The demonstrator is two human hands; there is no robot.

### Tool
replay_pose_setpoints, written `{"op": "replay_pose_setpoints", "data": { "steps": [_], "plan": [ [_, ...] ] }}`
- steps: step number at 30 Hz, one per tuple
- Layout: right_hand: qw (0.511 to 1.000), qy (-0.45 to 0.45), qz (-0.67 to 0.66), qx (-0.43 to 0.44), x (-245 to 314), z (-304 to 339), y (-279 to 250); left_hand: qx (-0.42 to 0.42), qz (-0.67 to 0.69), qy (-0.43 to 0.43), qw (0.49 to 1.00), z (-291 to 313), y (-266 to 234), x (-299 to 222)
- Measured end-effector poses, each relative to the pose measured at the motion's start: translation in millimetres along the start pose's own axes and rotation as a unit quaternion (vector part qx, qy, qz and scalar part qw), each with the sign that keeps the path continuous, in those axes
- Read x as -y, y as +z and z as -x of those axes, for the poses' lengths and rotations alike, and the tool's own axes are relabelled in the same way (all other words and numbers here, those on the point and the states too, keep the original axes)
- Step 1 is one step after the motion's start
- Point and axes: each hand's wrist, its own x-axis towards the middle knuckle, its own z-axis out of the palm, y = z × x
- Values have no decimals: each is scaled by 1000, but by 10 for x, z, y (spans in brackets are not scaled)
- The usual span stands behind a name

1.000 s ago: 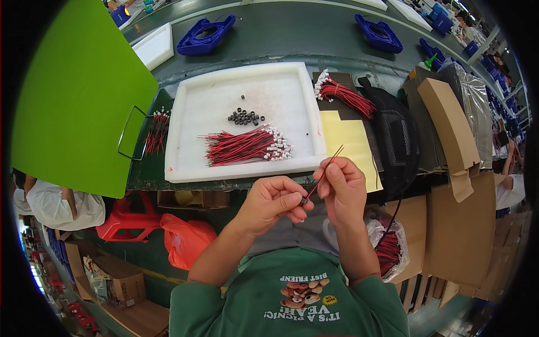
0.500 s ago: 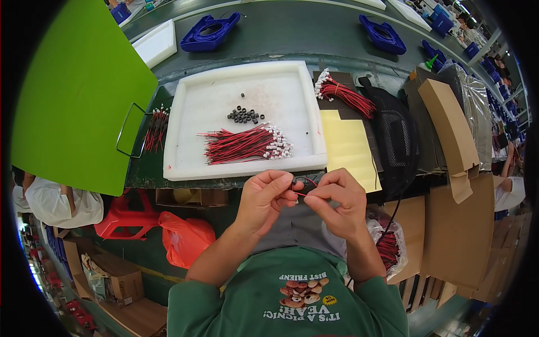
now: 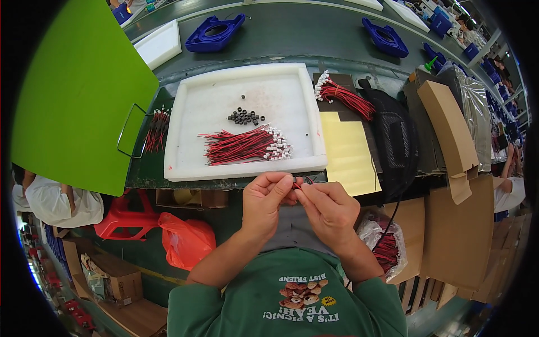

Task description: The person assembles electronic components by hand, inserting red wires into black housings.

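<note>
My left hand (image 3: 265, 203) and my right hand (image 3: 330, 212) meet in front of the tray's near edge, both closed in a pinch. Between their fingertips runs a thin red-and-black wire lead (image 3: 306, 180). A small dark piece shows by my left fingertips, mostly covered, so I cannot tell its kind. Beyond my hands, a white foam tray (image 3: 188, 171) holds a pile of red-and-black wire leads (image 3: 236, 145) with white connectors at their right ends. Farther in lies a cluster of small black rings (image 3: 245, 117), with one ring (image 3: 243, 96) apart from the rest.
Right of the tray are yellow paper (image 3: 349, 151), a bundled set of leads (image 3: 351, 100) and a black mesh bag (image 3: 396, 135). A green panel (image 3: 84, 101) rises at left. Blue plastic housings (image 3: 214, 33) sit on the conveyor. A bag of leads (image 3: 387, 247) is beside my right forearm.
My right hand has moved in toward my left, and their fingertips now nearly touch. The wire loop that showed between them is now mostly covered by fingers.
</note>
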Motion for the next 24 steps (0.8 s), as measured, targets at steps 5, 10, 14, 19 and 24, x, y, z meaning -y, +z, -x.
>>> {"op": "replay_pose_setpoints", "data": {
  "steps": [5, 10, 14, 19, 24],
  "plan": [
    [1000, -2, 0, 28, 46, -20, 11, 6, 12, 23, 1000, -4, 28, 4],
    [1000, 17, -6, 21, 22, 10, 26, -9, 19, 20, 1000, 11, 81, -17],
    [1000, 20, -19, 13, -11, 23, 26, 26, 22, -15, 999, 25, 12, -25],
    [970, 155, -187, 0, -4, 18, -7, 63, 32, -56, 996, -10, -87, -97],
    [841, 328, -397, 166, -204, -145, -64, 134, 0, -104, 986, 3, -86, -169]
  ]
}}
